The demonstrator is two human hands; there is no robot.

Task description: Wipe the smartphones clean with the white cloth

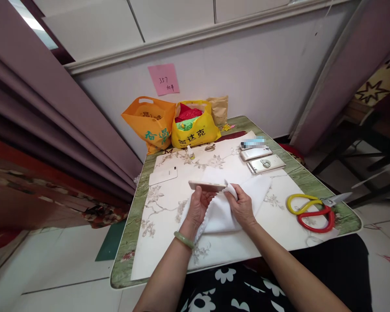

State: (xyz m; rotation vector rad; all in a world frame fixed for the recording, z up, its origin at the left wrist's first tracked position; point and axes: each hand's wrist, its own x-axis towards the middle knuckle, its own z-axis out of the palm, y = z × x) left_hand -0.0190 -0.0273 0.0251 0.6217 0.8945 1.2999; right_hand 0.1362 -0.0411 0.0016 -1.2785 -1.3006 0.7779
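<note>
Above the middle of the table, my left hand (199, 206) is closed around the lower left part of a smartphone (206, 186), which is seen nearly edge-on. My right hand (240, 206) pinches a fold of a white cloth (219, 216) against the phone's right end. The rest of the cloth hangs below both hands and spreads over the tabletop. A white phone back cover or thin case (163, 175) lies flat to the left. Two more phones, a silver one (256, 153) and one with a ring holder (266, 164), lie at the right.
Large scissors (315, 211) with yellow and red handles lie at the right edge of the table. A small bottle (190, 152), an orange bag (149, 125), a yellow bag (195, 134) and a brown paper packet (218, 110) stand toward the wall. A blurred blue-white item (253, 143) lies behind the phones.
</note>
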